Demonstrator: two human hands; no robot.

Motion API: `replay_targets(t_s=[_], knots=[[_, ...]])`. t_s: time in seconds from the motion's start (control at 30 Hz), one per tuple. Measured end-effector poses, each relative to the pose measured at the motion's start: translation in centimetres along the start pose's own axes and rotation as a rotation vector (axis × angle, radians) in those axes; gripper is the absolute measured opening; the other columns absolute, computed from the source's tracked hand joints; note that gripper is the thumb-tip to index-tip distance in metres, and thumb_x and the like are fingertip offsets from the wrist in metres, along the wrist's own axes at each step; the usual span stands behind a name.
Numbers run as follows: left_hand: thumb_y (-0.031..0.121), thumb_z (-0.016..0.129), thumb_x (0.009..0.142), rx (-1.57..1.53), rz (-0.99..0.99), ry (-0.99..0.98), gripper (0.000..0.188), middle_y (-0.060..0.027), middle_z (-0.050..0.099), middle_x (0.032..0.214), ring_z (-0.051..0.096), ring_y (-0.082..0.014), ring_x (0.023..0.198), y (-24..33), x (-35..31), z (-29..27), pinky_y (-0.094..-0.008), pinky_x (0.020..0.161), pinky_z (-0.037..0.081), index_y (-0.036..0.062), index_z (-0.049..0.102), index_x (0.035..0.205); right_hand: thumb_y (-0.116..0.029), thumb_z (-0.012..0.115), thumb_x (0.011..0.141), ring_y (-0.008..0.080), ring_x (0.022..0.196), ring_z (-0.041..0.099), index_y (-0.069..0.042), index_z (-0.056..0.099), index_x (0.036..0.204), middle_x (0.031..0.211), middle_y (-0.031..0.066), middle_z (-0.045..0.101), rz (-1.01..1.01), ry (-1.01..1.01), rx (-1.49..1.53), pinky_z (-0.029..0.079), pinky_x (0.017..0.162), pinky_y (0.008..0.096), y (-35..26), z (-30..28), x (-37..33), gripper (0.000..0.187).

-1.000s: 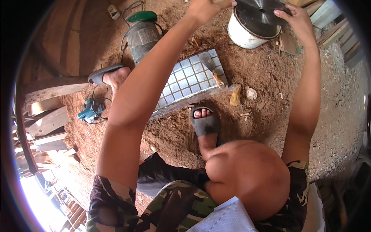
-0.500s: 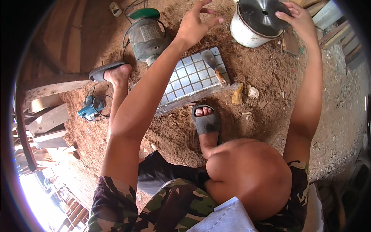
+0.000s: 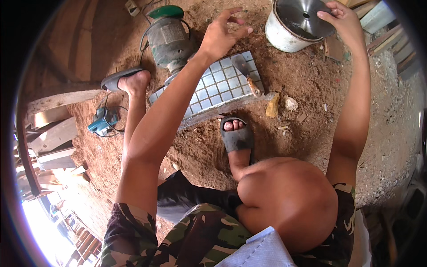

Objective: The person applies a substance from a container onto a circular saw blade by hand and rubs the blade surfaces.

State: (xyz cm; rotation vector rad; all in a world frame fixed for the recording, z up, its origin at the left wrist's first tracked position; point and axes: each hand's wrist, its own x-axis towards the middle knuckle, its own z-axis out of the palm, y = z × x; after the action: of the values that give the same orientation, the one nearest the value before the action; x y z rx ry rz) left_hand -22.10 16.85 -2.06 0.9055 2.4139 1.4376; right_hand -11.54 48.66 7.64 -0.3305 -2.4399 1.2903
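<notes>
My right hand [image 3: 344,22] pinches the rim of a round grey metal disc [image 3: 315,27] with a small centre hole. The disc is tilted over the mouth of a white bucket [image 3: 284,38], whose dark inside shows below the disc's near edge. With fingers apart and nothing in them, my left hand [image 3: 221,38] hovers in the air above the far side of a board of white square tiles [image 3: 220,91]. On the board's right end lies a flat-bladed tool with a worn wooden handle [image 3: 254,87].
A grey-green electric motor [image 3: 169,42] with a green disc on its far end stands left of my left hand. A blue corded power tool [image 3: 105,121] lies beyond my left leg. Yellow [image 3: 272,107] and whitish lumps [image 3: 291,104] sit on the soil. Wood offcuts [image 3: 387,42] are stacked at right.
My right hand has shifted the disc slightly right, showing more of the bucket's inside. My left hand has dropped a little nearer and to the left, still open.
</notes>
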Motion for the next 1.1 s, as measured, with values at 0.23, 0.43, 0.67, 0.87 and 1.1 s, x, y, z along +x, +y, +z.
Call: replay_targets(t_s=[0.23, 0.43, 0.67, 0.87, 1.1], knots=[[0.039, 0.083, 0.087, -0.010, 0.011, -0.010, 0.064, -0.0063, 0.072, 0.112, 0.056, -0.0135, 0.068, 0.7, -0.8, -0.1, -0.0335, 0.075, 0.053, 0.0131, 0.060, 0.142, -0.006, 0.075, 0.089, 0.0109, 0.079, 0.065, 0.001, 0.070, 0.100, 0.089, 0.0044, 0.071, -0.121, 0.265, -0.066, 0.049, 0.072, 0.0260, 1.3, -1.3, 0.9, 0.014], [0.029, 0.079, 0.094, -0.011, -0.011, -0.070, 0.059, -0.0051, 0.070, 0.122, 0.067, -0.0165, 0.104, 0.7, -1.8, 0.3, -0.0340, 0.092, 0.054, 0.0144, 0.056, 0.146, -0.017, 0.077, 0.093, 0.0132, 0.091, 0.068, 0.001, 0.069, 0.116, 0.100, 0.0073, 0.075, -0.016, -0.049, -0.280, 0.050, 0.086, 0.0285, 8.4, -0.9, 0.4, 0.031], [0.023, 0.078, 0.095, -0.112, -0.093, -0.077, 0.052, -0.0063, 0.071, 0.116, 0.063, -0.0151, 0.112, -0.2, -3.6, 0.5, -0.0335, 0.096, 0.051, 0.0102, 0.059, 0.142, -0.032, 0.079, 0.091, 0.0204, 0.101, 0.073, 0.005, 0.069, 0.128, 0.113, 0.0179, 0.077, 0.028, 0.237, -0.371, 0.052, 0.090, 0.0289, 3.3, 1.1, -0.7, 0.053], [0.022, 0.078, 0.095, -0.106, -0.077, -0.072, 0.050, -0.0052, 0.071, 0.114, 0.063, -0.0140, 0.112, -0.4, -4.3, 1.0, -0.0336, 0.101, 0.050, 0.0102, 0.061, 0.140, -0.023, 0.079, 0.093, 0.0101, 0.087, 0.070, 0.000, 0.076, 0.110, 0.098, 0.0066, 0.079, 0.039, 0.298, -0.105, 0.050, 0.080, 0.0223, 6.7, 2.7, -3.3, 0.028], [0.023, 0.077, 0.096, -0.117, -0.076, -0.073, 0.049, -0.0055, 0.072, 0.116, 0.065, -0.0155, 0.113, 0.0, -5.1, 2.1, -0.0335, 0.103, 0.051, 0.0100, 0.061, 0.140, -0.010, 0.080, 0.091, 0.0108, 0.092, 0.070, -0.002, 0.077, 0.110, 0.103, 0.0075, 0.078, 0.087, 0.288, 0.082, 0.052, 0.087, 0.0245, 8.3, 2.1, -1.8, 0.021]])
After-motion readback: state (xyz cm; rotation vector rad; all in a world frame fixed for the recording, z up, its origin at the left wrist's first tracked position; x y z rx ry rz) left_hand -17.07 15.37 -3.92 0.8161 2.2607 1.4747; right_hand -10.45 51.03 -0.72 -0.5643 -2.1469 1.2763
